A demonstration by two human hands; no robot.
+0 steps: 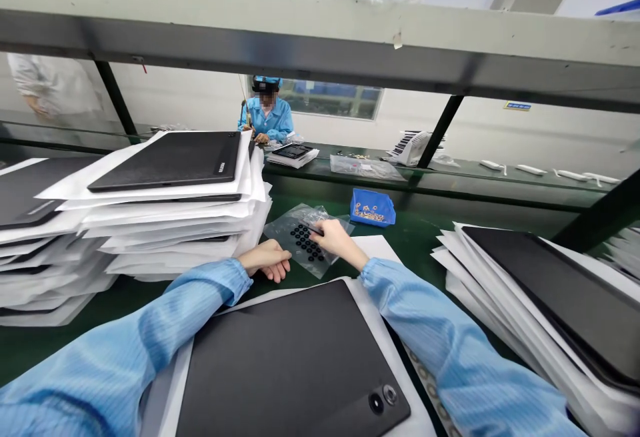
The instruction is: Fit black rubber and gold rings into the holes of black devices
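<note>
On the green surface (35,350) here, beside a tall stack of sleeved tablets (170,237), the left hand (265,260) lies relaxed, fingers loosely curled, gripping nothing. The right hand (336,239) reaches forward, wrist raised, fingertips down on a small dark piece (311,227) at the top of a clear sheet of black pads (306,245); whether it's pinched, can't tell. Both forearms angle inward past a dark tablet (285,363).

Matt black tablet (285,363), smooth white paper (385,357)
</note>
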